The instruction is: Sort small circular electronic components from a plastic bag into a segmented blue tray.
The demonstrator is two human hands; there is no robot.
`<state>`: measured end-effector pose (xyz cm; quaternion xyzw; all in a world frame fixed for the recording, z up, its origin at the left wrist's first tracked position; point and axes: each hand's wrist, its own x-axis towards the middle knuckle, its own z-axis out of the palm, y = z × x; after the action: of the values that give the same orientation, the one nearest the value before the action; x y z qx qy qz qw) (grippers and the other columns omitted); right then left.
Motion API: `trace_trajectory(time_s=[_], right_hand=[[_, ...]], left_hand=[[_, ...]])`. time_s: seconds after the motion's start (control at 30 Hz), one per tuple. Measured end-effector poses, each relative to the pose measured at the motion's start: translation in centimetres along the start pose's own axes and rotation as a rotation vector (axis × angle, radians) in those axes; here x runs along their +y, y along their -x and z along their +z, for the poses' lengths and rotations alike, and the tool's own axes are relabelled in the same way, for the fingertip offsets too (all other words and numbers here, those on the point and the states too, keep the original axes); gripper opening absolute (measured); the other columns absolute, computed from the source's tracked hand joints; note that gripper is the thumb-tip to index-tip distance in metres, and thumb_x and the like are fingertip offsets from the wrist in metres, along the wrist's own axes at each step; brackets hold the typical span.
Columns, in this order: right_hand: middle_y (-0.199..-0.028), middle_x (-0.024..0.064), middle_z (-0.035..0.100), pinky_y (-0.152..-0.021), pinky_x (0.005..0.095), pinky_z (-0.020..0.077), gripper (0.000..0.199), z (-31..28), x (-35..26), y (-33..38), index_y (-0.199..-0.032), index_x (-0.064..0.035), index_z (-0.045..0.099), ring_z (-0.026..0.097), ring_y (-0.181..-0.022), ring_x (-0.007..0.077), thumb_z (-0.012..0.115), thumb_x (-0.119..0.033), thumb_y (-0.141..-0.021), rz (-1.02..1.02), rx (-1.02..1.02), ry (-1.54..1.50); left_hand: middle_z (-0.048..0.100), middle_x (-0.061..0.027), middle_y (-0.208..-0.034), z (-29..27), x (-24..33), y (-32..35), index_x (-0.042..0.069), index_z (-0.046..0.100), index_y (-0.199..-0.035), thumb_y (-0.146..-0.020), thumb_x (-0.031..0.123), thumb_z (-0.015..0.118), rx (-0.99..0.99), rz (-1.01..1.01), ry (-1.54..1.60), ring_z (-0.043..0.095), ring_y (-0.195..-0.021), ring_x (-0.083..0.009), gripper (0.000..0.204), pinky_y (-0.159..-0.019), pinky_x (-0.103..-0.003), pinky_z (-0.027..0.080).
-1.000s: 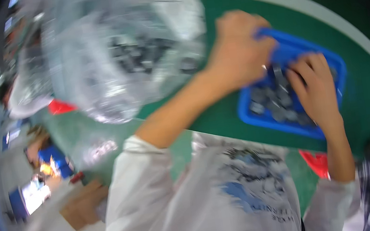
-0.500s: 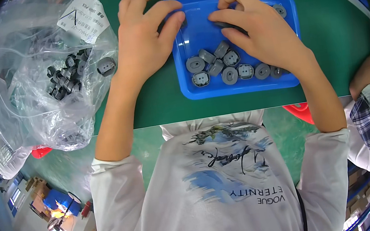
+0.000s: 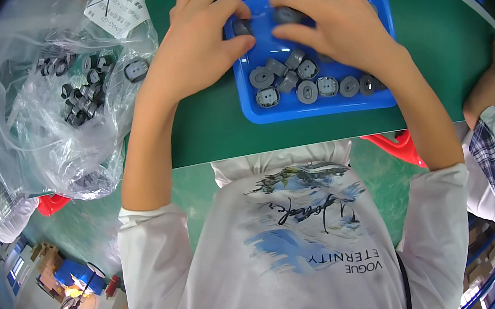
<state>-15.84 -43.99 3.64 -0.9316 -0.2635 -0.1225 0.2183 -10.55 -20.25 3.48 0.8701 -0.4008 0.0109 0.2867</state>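
Over the left edge of the blue tray [image 3: 317, 111], my left hand [image 3: 200, 44] has its thumb and forefinger closed around a small grey plastic part [image 3: 242, 27]. My right hand [image 3: 336, 22], slightly blurred, is above the tray's far middle. Between its thumb and fingers sits a round dark grey plastic part [image 3: 287, 15]. Several similar grey parts [image 3: 307, 92] lie in the near half of the tray, some showing a pale face with small holes, others a round ringed face. My right hand and wrist hide some of the tray's right side.
To the left, a clear plastic bag [image 3: 37, 146] with a white label [image 3: 116, 10] holds more grey parts [image 3: 85, 101]. One grey part [image 3: 136, 70] is by its right edge. The table [image 3: 214, 140] is green. Another person's arm [image 3: 490, 79] is at the far right.
My right hand has moved slightly left and up, and its grey part now shows more fully. My left hand has shifted slightly, its grey part now plainer. The whole view has shifted a little.
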Motion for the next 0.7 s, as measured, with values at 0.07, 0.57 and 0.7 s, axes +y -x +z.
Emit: trace_trajectory(time_s=[0.07,0.57,0.7], right_hand=[[-0.097,0.0094,0.06,-0.076,0.0412,0.0506,0.038,0.3,0.2,-0.9,-0.111,-0.0088,0.066,0.061,-0.089,0.0295,0.078,-0.027,-0.081,0.02,-0.064,0.099],[-0.105,0.0068,0.061,-0.074,0.0388,0.0541,0.024,1.1,-0.4,-0.6,-0.11,-0.0081,0.068,0.065,-0.088,0.0295,0.072,-0.015,-0.088,0.073,0.026,-0.071],[-0.105,0.0068,0.06,-0.073,0.0377,0.0538,0.018,0.7,0.1,-0.2,-0.104,-0.0067,0.07,0.065,-0.086,0.0276,0.071,-0.012,-0.087,0.03,-0.051,-0.017]], left_hand=[[0.054,-0.0191,-0.137,-0.6,1.4,-1.3,0.009,0.066,-0.113,-0.079,0.016,0.077,-0.029,-0.012,0.073,0.045,-0.13,-0.0406,0.036,-0.109,-0.048,0.038],[0.061,-0.0229,-0.125,0.2,1.3,-0.6,0.005,0.069,-0.105,-0.078,0.014,0.077,0.06,-0.086,0.051,0.052,-0.123,-0.04,0.029,-0.105,-0.048,0.041],[0.062,-0.0214,-0.122,0.4,1.9,-0.3,0.004,0.069,-0.097,-0.078,0.014,0.077,0.165,-0.034,-0.092,0.054,-0.118,-0.0397,0.024,-0.103,-0.048,0.042]])
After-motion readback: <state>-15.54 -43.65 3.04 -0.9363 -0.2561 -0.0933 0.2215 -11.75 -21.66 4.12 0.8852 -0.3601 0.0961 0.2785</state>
